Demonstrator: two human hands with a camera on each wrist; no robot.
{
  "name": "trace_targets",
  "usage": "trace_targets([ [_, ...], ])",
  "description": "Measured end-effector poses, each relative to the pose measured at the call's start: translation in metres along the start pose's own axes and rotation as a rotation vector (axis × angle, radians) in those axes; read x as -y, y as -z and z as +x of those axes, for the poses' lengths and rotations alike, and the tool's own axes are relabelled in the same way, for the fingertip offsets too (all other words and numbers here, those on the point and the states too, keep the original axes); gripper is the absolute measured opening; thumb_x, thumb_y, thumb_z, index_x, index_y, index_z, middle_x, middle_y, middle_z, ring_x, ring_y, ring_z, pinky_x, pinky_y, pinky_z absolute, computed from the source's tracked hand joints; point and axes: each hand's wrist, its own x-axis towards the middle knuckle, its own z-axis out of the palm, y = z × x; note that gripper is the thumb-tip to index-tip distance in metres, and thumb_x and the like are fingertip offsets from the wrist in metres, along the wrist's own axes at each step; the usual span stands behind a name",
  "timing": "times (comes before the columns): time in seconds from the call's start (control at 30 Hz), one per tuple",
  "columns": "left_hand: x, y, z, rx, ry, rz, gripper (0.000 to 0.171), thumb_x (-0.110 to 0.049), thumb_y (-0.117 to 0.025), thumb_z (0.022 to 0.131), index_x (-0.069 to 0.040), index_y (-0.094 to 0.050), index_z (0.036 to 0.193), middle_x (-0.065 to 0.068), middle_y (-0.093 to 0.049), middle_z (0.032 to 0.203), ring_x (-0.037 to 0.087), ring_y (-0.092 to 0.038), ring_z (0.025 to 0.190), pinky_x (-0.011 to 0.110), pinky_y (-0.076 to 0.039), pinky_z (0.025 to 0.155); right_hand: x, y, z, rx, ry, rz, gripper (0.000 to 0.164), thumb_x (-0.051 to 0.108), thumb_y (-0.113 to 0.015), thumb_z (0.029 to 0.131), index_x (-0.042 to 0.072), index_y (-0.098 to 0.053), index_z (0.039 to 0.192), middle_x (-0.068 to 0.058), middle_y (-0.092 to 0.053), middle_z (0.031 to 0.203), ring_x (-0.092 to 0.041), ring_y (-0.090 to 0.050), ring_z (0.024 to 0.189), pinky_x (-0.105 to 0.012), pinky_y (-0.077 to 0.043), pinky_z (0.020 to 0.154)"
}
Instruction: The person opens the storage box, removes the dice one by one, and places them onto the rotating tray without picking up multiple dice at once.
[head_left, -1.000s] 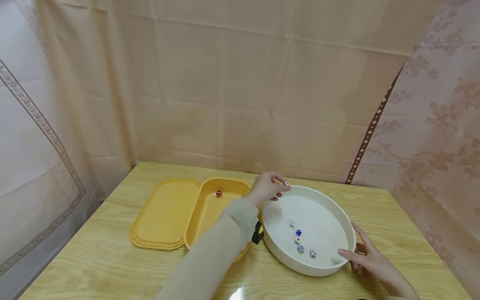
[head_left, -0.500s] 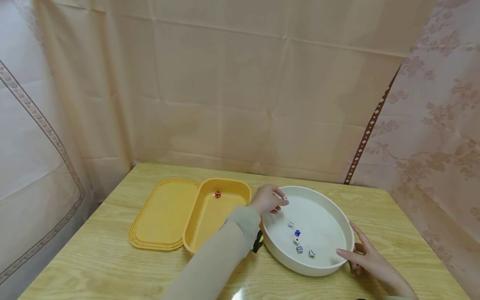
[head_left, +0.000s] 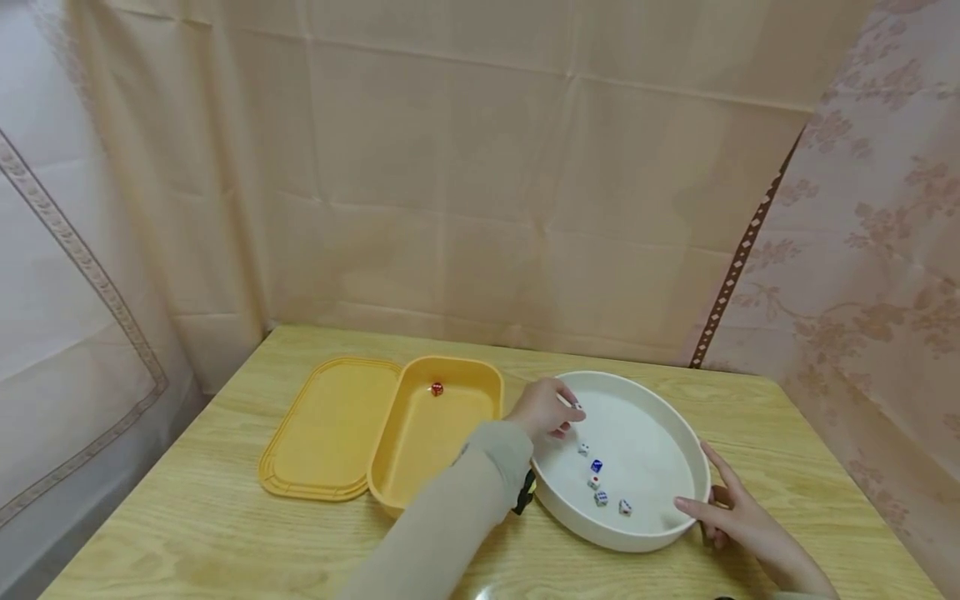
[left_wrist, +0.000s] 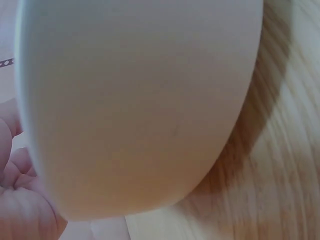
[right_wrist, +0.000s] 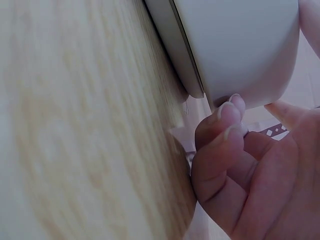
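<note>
In the head view, my left hand [head_left: 546, 408] is over the left part of a round white tray [head_left: 678, 425], pinching a small white die [head_left: 577, 407] between thumb and fingertips. My right hand [head_left: 727, 508] holds the tray's rim at the right, thumb over the edge and fingers outside. Several dice lie on the tray floor, among them a blue die [head_left: 596, 466] and a white die with a red dot [head_left: 594, 482]. The tray's outer wall [left_wrist: 140, 110] fills most of the left wrist view. In the right wrist view, curled fingers [right_wrist: 217, 160] sit by the tray wall [right_wrist: 245, 45].
Left of the tray stands a yellow rectangular box [head_left: 405, 454] with a red die [head_left: 437, 389] inside. Its flat yellow lid [head_left: 330, 429] lies beside it on the wooden table [head_left: 187, 508]. Beige curtains [head_left: 450, 183] hang behind the table.
My left hand has come down from the tray's far rim, toward me and slightly right, into the tray with the die. The right hand stays at the rim.
</note>
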Motion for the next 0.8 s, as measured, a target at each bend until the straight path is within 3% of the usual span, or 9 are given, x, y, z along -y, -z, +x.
trace_targets([
  [0.37,0.005,-0.018,-0.001,0.021,-0.007,0.009,0.018,-0.009,-0.079,0.084,-0.009,-0.061,0.083,0.003,-0.057,0.062,0.014,-0.055,0.051,0.027,-0.056,0.051,-0.006,0.002,-0.003,-0.009,0.008,0.008,0.104,0.027,-0.066,0.095,0.025,0.017,0.157,-0.004,-0.05,0.089,-0.012,-0.051,0.065,-0.025,-0.047,0.06],
  [0.8,0.0,-0.02,-0.005,0.001,0.034,0.039,0.019,-0.008,-0.076,0.086,-0.009,-0.058,0.083,0.004,-0.056,0.062,0.016,-0.055,0.05,0.025,-0.052,0.047,-0.002,0.006,-0.004,0.004,0.001,0.006,0.103,0.029,-0.066,0.095,0.027,0.017,0.157,-0.005,-0.05,0.094,-0.013,-0.05,0.066,-0.025,-0.046,0.06],
])
